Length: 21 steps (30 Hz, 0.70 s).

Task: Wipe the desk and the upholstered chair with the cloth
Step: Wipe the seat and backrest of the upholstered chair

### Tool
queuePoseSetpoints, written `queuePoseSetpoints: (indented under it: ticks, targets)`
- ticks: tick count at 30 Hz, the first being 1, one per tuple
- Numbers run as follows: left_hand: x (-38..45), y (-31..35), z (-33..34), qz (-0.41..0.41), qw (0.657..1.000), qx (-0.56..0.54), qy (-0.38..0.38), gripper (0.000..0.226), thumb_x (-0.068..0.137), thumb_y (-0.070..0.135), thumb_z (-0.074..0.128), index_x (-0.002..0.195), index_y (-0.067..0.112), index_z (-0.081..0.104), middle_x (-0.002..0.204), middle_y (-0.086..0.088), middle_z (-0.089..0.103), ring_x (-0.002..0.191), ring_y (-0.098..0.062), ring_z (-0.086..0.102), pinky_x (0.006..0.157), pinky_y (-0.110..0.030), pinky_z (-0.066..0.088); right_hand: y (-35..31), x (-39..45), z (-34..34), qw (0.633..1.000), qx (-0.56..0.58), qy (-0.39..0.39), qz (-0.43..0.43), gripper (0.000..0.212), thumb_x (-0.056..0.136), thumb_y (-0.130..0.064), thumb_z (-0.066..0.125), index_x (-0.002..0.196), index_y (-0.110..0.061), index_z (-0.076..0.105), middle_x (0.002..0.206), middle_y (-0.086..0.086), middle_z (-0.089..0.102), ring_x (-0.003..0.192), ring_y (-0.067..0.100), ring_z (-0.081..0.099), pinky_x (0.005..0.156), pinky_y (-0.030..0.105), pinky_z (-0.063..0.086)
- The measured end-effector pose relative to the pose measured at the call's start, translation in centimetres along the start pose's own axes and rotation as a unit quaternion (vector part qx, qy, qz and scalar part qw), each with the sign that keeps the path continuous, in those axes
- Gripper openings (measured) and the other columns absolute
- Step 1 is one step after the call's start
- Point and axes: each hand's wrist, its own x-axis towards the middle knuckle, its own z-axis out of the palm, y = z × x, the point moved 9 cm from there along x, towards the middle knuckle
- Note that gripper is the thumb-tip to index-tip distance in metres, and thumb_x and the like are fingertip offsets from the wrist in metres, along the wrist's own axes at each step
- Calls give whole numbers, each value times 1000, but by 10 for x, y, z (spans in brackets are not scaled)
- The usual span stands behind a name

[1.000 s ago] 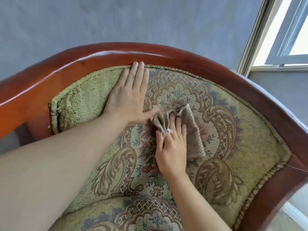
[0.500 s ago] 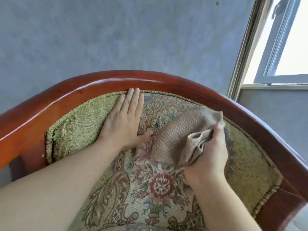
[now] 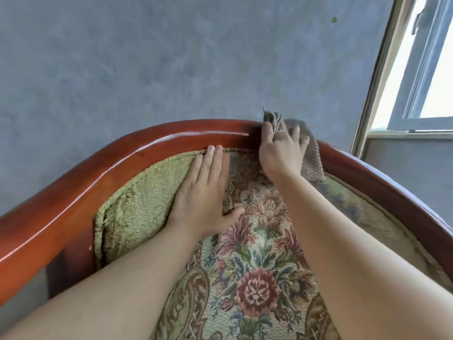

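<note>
Pressing flat on the chair's padded back, the left hand (image 3: 204,192) lies open with its fingers (image 3: 215,158) close together and the fingertips touching the cord edge just under the wooden rail (image 3: 117,165). The right hand (image 3: 282,153) is higher, at the top of the rail, and it grips the cloth (image 3: 311,160), with a bunched corner standing up between thumb and first finger. Most of the cloth is hidden under this hand; only a brown waffle-textured part hangs down on its right side, over the rail and the top of the upholstery (image 3: 257,266).

One chair (image 3: 49,231) is in view, but it is cut off: the seat, the legs and the right end of the rail do not show. The rail curves from the lower left to the right edge. The padded back carries a flower pattern in red, green and cream, and its left part is plain green. Two bare forearms enter from the bottom edge and cover a good part of the pattern.

Behind the chair is a blue-grey wall (image 3: 171,69) with two small green spots near the top, too small to tell what they are. One window (image 3: 421,69) stands at the right, partly out of the frame, and the bright light makes the outside impossible to read
</note>
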Motion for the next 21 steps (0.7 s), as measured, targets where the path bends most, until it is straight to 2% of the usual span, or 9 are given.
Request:
queuePoseSetpoints:
  ticks: [4,7,9,12,15,18,21]
  targets:
    - [2,-3,-3,-3,1000,13,-4,113,87,80,22,157,-5,-1,166,-27,0,156,-36,-4,126,-47,1,-73,-19,36,980,56,-70,-180,51,104,-42,25,152,-24,31,160,-4,28,150,28,8,118,46,-6]
    - [1,-3,-3,2,1000,21,-3,114,86,81,21,156,-7,-2,166,-28,3,156,-37,-2,126,-48,4,-68,-24,33,973,17,-74,-220,50,104,-43,28,146,-21,44,160,-5,29,150,27,11,120,45,0]
    - [1,-4,-1,2,1000,23,-5,115,86,81,16,155,-6,-9,166,-26,-5,156,-36,-8,127,-48,3,-45,-19,20,975,-29,-70,-209,51,104,-46,26,146,-22,43,160,-4,28,150,25,13,122,43,5]
    - [0,-4,1,4,1000,6,-3,114,86,83,12,155,-3,-15,166,-23,-15,155,-34,-13,127,-47,-1,10,-17,-12,982,-111,-37,-146,53,104,-47,23,148,-22,39,160,-4,28,150,22,15,122,42,8]
    - [0,-5,1,10,1000,-5,-5,112,87,83,12,155,-1,-15,165,-23,-16,155,-33,-13,127,-45,-3,70,-22,-57,982,-179,16,-61,60,103,-50,18,148,-16,39,158,1,32,149,21,19,122,40,11]
    - [0,-5,-1,14,1000,-1,-2,113,87,82,15,156,-2,-14,166,-23,-14,156,-33,-11,127,-46,0,104,-33,-90,978,-199,65,-21,63,103,-49,17,143,-9,46,153,7,41,146,22,28,120,42,17]
    - [-1,-4,-2,14,1000,11,-4,113,86,83,12,155,-3,-14,166,-24,-13,155,-34,-10,128,-47,2,110,-46,-86,982,-169,81,2,62,103,-48,16,143,-11,47,157,7,35,149,24,20,122,42,6]
